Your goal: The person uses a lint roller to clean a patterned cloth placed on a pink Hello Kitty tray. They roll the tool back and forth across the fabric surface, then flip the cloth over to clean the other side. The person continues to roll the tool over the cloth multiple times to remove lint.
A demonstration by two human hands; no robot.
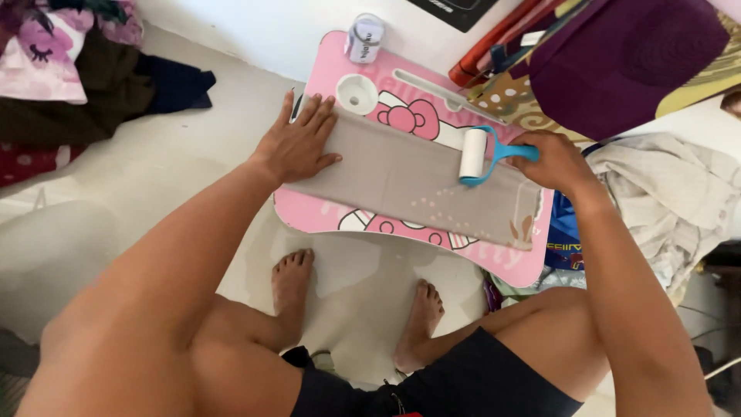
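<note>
A folded grey-beige cloth (409, 185) lies across a pink cartoon-print lap table (324, 216). My left hand (299, 143) presses flat on the cloth's left end, fingers spread. My right hand (556, 161) grips the blue handle of a lint roller (477, 154), whose white roll rests on the cloth near its right end.
A small clear jar (364, 37) stands at the table's far edge by the white wall. Piled clothes (69, 77) lie at the far left, a purple and patterned bundle (617, 62) at the far right, a pale garment (671, 201) beside my right arm. My bare feet (293, 286) rest on the floor below the table.
</note>
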